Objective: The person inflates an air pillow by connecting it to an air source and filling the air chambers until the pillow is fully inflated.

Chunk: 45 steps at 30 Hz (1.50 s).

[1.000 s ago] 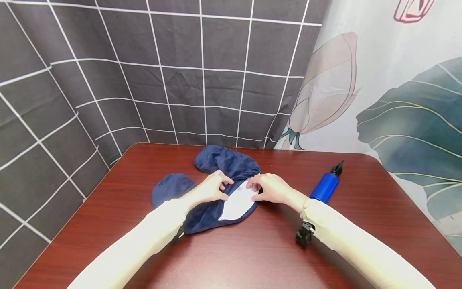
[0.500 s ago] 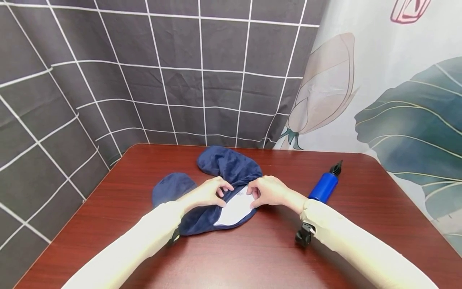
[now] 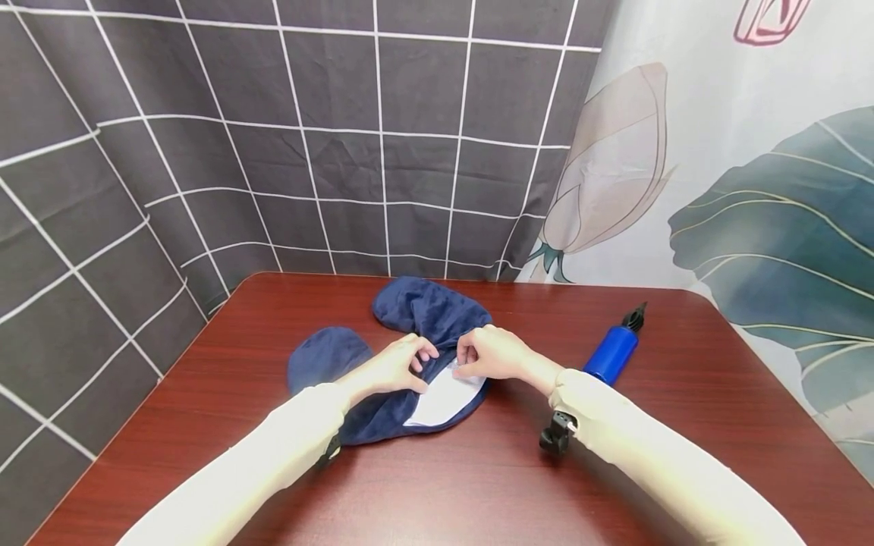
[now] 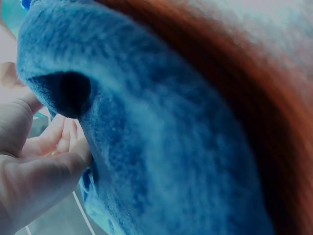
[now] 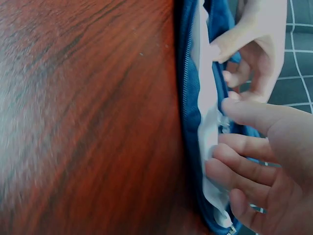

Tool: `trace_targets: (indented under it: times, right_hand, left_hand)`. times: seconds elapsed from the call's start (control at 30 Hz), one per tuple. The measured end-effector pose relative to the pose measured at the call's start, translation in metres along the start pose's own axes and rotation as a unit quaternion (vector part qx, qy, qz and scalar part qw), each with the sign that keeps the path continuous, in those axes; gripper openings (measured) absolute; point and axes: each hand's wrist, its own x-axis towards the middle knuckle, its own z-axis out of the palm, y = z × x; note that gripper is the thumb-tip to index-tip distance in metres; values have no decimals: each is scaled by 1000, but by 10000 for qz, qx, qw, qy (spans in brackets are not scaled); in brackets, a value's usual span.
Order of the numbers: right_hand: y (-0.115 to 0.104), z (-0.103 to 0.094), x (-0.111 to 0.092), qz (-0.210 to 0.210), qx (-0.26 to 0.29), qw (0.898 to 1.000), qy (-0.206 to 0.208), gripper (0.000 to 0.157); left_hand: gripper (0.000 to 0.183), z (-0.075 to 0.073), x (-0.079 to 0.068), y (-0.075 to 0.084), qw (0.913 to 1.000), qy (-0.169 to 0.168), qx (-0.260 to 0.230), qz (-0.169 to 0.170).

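Note:
A navy plush U-shaped neck pillow point(image 3: 437, 307) lies limp on the table, its zipper point(image 5: 186, 73) undone. A white inner lining point(image 3: 444, 398) shows through the opening. My left hand point(image 3: 389, 368) holds the upper edge of the opening, thumb toward the lining and fingers curled toward the cloth. Over the lining's upper right part is my right hand point(image 3: 495, 353), its thumb and fingers apart around a small clear valve point(image 5: 224, 122). In the left wrist view the plush cover point(image 4: 161, 132) fills most of the picture, partly hiding the fingers.
A blue hand pump point(image 3: 613, 353) with a black nozzle lies on the reddish-brown table point(image 3: 437, 493), beyond my right forearm. Behind the table hang a dark grid-patterned curtain point(image 3: 341, 152) and a pale floral one point(image 3: 614, 152).
My right hand has left the right edge of the opening and moved left over the lining's upper part. The pillow shifted slightly earlier; my left hand stays at the upper edge.

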Motion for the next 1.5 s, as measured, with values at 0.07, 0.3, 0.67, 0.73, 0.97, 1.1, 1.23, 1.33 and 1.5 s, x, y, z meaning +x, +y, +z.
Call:
trace_targets:
  times: [0.07, 0.3, 0.67, 0.73, 0.97, 1.1, 1.23, 1.33, 1.5]
  right_hand:
    - [-1, 5, 3, 123, -47, 9997, 218, 27]
    - [-3, 20, 7, 690, -238, 9946, 740, 40]
    - [1, 23, 7, 414, -240, 9946, 922, 29]
    - [2, 23, 6, 252, -94, 9951, 949, 23]
    - [5, 26, 3, -231, 265, 9938, 1058, 13]
    - [8, 25, 3, -551, 387, 9930, 969, 12]
    - [13, 22, 4, -923, 630, 9912, 707, 12]
    - [17, 20, 6, -1170, 851, 9881, 514, 11]
    - [21, 19, 7, -1508, 1106, 9816, 379, 10]
  left_hand:
    - [49, 0, 0, 0, 10000, -8, -12, -2]
    - [49, 1, -1, 0, 10000, -28, -17, 6]
    - [49, -1, 0, 1, 10000, 16, -15, 31]
    - [49, -1, -1, 1, 10000, 32, 0, 55]
    - [49, 0, -2, 0, 10000, 52, 18, 68]
    - [49, 1, -2, -1, 10000, 49, 28, 13]
    - [49, 1, -1, -2, 10000, 35, 10, -2]
    - [48, 1, 0, -2, 10000, 29, -39, 51]
    - [46, 2, 0, -8, 9993, 107, -141, 318]
